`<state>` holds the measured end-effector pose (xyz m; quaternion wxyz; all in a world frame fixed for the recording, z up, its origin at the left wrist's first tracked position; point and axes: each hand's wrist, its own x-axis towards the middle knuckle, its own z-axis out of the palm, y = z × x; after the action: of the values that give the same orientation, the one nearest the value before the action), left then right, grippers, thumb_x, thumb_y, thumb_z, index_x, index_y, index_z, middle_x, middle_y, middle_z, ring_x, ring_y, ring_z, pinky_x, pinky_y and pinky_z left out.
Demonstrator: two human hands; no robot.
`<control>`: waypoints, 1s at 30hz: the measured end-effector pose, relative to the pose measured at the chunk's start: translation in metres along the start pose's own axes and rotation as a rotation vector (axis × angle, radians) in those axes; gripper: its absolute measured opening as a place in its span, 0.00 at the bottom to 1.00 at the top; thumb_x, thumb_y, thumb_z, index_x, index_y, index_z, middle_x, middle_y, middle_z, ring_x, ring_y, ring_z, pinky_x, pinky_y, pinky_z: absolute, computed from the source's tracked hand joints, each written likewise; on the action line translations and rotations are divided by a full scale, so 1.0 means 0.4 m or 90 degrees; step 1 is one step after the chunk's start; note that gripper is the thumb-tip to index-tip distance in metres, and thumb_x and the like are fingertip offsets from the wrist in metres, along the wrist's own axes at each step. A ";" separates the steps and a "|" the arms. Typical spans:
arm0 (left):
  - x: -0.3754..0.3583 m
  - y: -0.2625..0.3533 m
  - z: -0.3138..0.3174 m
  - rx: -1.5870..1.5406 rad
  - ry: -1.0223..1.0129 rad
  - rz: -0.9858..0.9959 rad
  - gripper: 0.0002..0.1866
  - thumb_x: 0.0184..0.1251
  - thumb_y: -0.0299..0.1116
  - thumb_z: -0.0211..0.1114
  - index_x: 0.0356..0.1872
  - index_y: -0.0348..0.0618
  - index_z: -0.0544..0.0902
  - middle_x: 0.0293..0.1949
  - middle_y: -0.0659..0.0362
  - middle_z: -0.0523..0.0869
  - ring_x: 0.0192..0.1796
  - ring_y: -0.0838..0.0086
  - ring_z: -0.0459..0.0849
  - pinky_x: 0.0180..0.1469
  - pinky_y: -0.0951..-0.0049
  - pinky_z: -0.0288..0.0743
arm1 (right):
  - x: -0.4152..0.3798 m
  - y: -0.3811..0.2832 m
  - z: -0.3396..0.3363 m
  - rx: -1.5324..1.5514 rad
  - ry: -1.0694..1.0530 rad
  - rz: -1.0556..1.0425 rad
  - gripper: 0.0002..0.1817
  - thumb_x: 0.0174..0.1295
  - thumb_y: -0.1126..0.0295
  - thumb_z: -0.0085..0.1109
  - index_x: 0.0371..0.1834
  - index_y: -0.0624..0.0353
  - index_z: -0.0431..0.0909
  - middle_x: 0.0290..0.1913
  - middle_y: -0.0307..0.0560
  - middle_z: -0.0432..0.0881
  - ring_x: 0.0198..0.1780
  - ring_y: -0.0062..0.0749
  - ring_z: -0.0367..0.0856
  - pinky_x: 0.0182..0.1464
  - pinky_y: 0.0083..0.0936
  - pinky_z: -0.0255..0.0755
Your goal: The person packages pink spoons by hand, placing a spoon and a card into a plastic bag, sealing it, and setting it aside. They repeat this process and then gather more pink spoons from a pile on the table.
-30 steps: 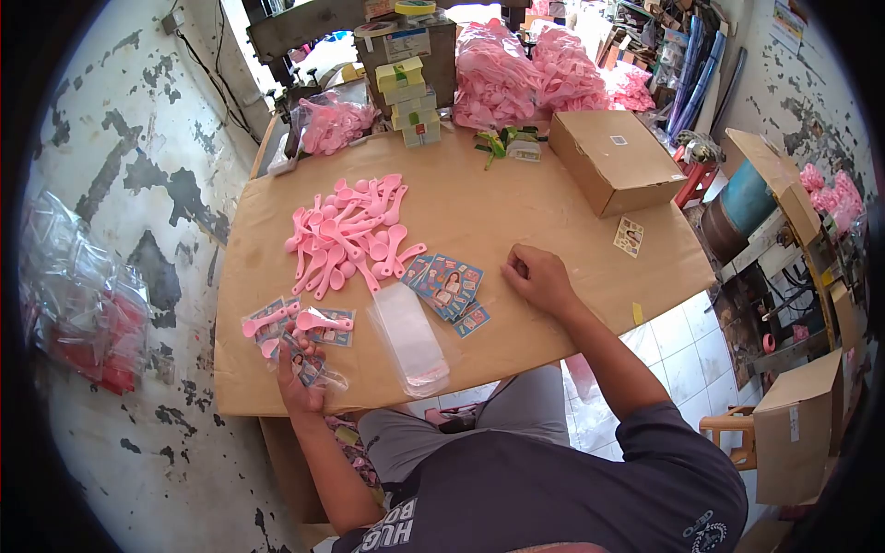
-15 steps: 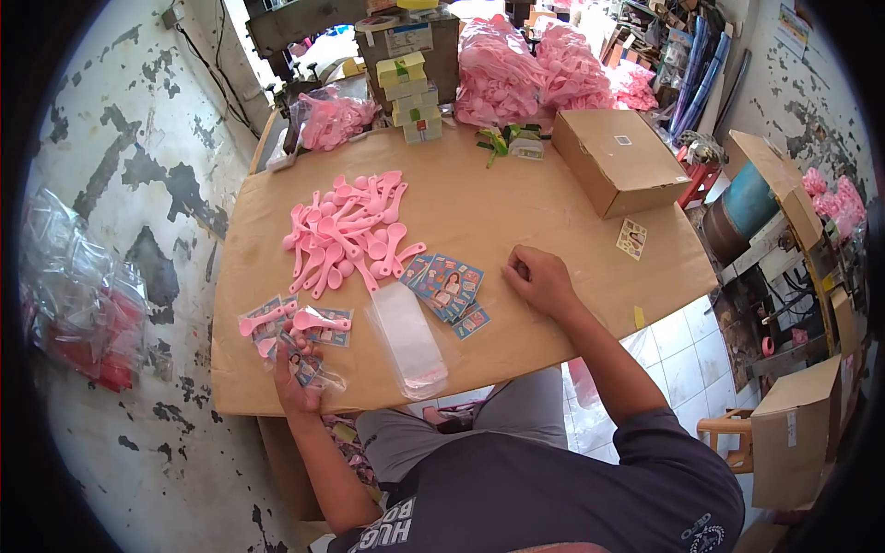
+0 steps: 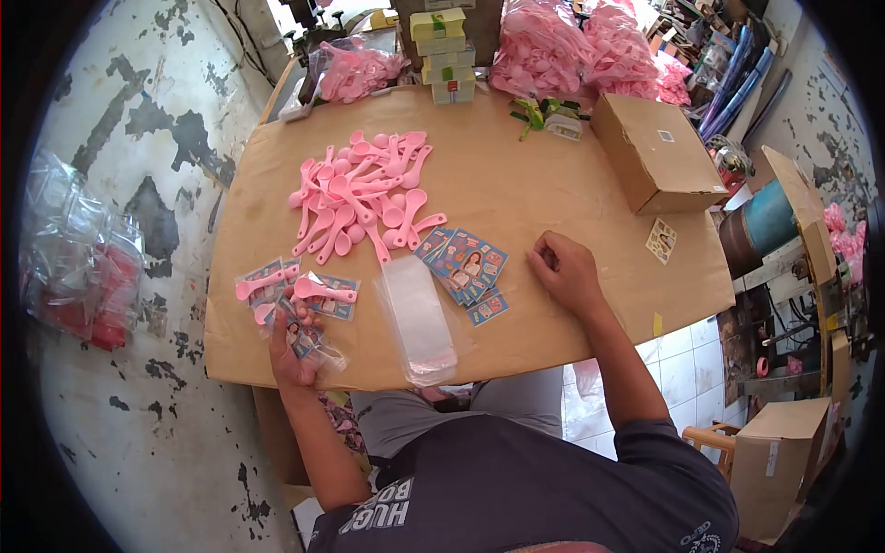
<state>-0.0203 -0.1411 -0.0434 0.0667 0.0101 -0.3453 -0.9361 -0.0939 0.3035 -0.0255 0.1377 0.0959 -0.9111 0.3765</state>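
Note:
At the table's left front, my left hand (image 3: 293, 355) is closed on a clear plastic packet (image 3: 304, 339) with a printed card in it. Beside its fingers lie more bagged cards (image 3: 343, 300) with pink measuring spoons (image 3: 324, 290) on top. My right hand (image 3: 567, 272) rests on the table with its fingers curled in a loose fist, and nothing shows in it. Between the hands lie a stack of clear plastic bags (image 3: 417, 318) and a fanned pile of blue printed cards (image 3: 466, 264). Farther back is a heap of pink measuring spoons (image 3: 355, 198).
A cardboard box (image 3: 654, 152) stands at the back right, near a yellowish card (image 3: 661, 240). Stacked small boxes (image 3: 449, 60) and large bags of pink spoons (image 3: 544, 51) line the back. Green strips (image 3: 530, 115) lie before them. A peeling wall (image 3: 138, 258) borders the left.
The camera view has shifted, so the table's contents appear slightly higher and mostly farther right. Both hands keep nearly the same pose and place on the table.

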 end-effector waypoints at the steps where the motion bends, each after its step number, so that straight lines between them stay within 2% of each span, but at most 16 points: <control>1: 0.000 0.001 0.000 -0.004 -0.008 -0.006 0.26 0.81 0.38 0.60 0.71 0.36 0.67 0.42 0.58 0.78 0.43 0.76 0.81 0.51 0.69 0.82 | -0.001 -0.001 0.001 0.001 -0.001 0.007 0.10 0.63 0.65 0.67 0.31 0.58 0.78 0.23 0.45 0.79 0.23 0.35 0.78 0.30 0.32 0.72; 17: 0.003 0.001 0.003 0.004 -0.015 -0.012 0.26 0.80 0.38 0.60 0.71 0.36 0.68 0.42 0.58 0.78 0.43 0.76 0.80 0.50 0.69 0.82 | 0.002 -0.012 0.003 0.012 -0.005 0.022 0.10 0.63 0.64 0.68 0.31 0.58 0.79 0.24 0.44 0.80 0.24 0.32 0.78 0.30 0.30 0.72; 19: 0.005 -0.001 0.001 0.002 -0.016 -0.011 0.26 0.81 0.38 0.60 0.71 0.36 0.68 0.42 0.58 0.78 0.43 0.76 0.80 0.50 0.69 0.82 | 0.001 -0.008 0.009 -0.023 0.019 -0.021 0.10 0.64 0.68 0.68 0.31 0.61 0.78 0.22 0.40 0.76 0.21 0.24 0.71 0.28 0.25 0.69; 23: 0.001 0.001 0.008 0.020 -0.013 -0.012 0.25 0.81 0.39 0.59 0.70 0.36 0.68 0.42 0.58 0.79 0.43 0.76 0.81 0.51 0.68 0.83 | 0.004 -0.016 0.004 -0.041 0.006 -0.007 0.10 0.64 0.67 0.67 0.32 0.60 0.78 0.22 0.41 0.77 0.23 0.24 0.74 0.29 0.26 0.69; 25: 0.003 0.002 0.009 0.022 -0.018 -0.012 0.25 0.81 0.39 0.59 0.70 0.36 0.68 0.42 0.58 0.79 0.43 0.77 0.81 0.52 0.68 0.83 | 0.017 -0.019 -0.015 -0.016 -0.101 0.055 0.10 0.65 0.64 0.67 0.36 0.59 0.79 0.26 0.41 0.80 0.28 0.29 0.80 0.32 0.30 0.71; 26: 0.002 0.002 0.008 0.023 -0.023 -0.009 0.25 0.81 0.39 0.59 0.70 0.36 0.69 0.42 0.58 0.79 0.43 0.77 0.82 0.52 0.68 0.83 | 0.024 -0.019 -0.031 -0.017 -0.102 0.056 0.10 0.65 0.64 0.67 0.36 0.59 0.79 0.26 0.41 0.80 0.28 0.29 0.80 0.32 0.30 0.71; 28: 0.002 0.003 0.001 0.021 -0.021 -0.011 0.24 0.81 0.39 0.59 0.70 0.36 0.69 0.42 0.59 0.79 0.43 0.77 0.82 0.52 0.68 0.83 | 0.041 -0.022 -0.077 0.138 -0.312 0.111 0.12 0.68 0.63 0.66 0.45 0.59 0.81 0.35 0.40 0.84 0.39 0.25 0.83 0.42 0.28 0.75; 29: 0.003 0.002 -0.001 0.019 -0.020 -0.012 0.24 0.81 0.39 0.59 0.70 0.36 0.69 0.42 0.59 0.79 0.43 0.77 0.82 0.52 0.68 0.84 | 0.053 -0.029 -0.106 0.137 -0.312 0.111 0.12 0.68 0.63 0.66 0.45 0.59 0.81 0.35 0.40 0.84 0.39 0.25 0.83 0.42 0.28 0.75; 30: 0.004 0.002 -0.001 0.017 -0.021 -0.013 0.24 0.81 0.39 0.59 0.70 0.36 0.69 0.42 0.59 0.79 0.43 0.77 0.82 0.52 0.68 0.84 | 0.069 -0.042 -0.140 0.135 -0.355 0.070 0.14 0.70 0.63 0.66 0.51 0.60 0.81 0.40 0.41 0.85 0.44 0.25 0.83 0.47 0.27 0.76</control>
<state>-0.0217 -0.1422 -0.0429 0.0517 -0.0010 -0.3588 -0.9320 -0.1052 0.3297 0.0324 -0.1491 0.1598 -0.8731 0.4358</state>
